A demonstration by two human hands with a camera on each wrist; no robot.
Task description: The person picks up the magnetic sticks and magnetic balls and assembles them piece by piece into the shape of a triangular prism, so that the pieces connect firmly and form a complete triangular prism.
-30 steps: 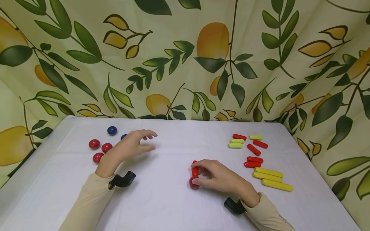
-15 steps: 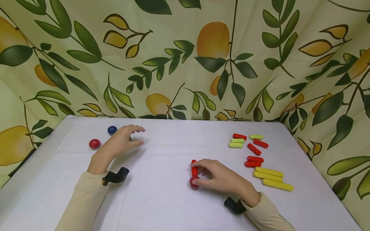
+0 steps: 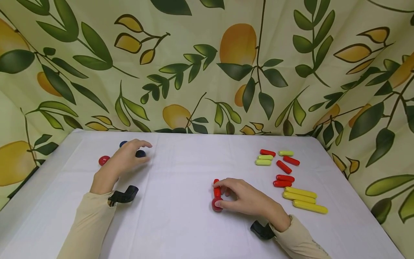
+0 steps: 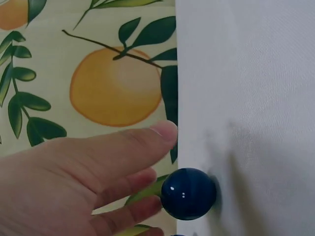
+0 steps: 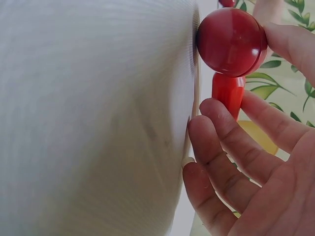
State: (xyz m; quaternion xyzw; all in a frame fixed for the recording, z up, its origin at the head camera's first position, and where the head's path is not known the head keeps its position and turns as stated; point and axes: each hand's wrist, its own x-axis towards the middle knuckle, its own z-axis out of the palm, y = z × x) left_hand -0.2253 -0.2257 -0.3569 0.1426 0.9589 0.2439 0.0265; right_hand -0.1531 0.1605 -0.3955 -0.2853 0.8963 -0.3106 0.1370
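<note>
My right hand [image 3: 249,199] rested near the middle of the counter [image 3: 181,223], thumb and fingers curled onto a red ball [image 3: 216,205] with a short red rod [image 3: 217,190] touching it on the far side; the right wrist view showed the thumb pressed against the ball [image 5: 230,42] and the rod [image 5: 227,93] standing end-on to it. My left hand [image 3: 124,160] hovered toward the far left corner with its fingers relaxed and spread, holding nothing, the fingertips just beside a dark blue ball [image 3: 140,153]; in the left wrist view that ball [image 4: 188,193] sat near the counter's far edge, and whether a fingertip touched it could not be told. A second blue ball [image 3: 123,144] and a red ball [image 3: 104,160] lay partly hidden behind the hand. Toward the right edge lay loose red rods [image 3: 284,178], pale green rods [image 3: 263,160] and long yellow rods [image 3: 305,201], well apart from both hands. Risks, as I judged them: the blue ball, being round and close to the far edge, could roll off under a glancing touch; the red ball and rod could slip out of line if my thumb pressed off centre. No brand, label or writing was legible on any piece or on the leaf-and-fruit cloth [image 3: 207,64] behind.
</note>
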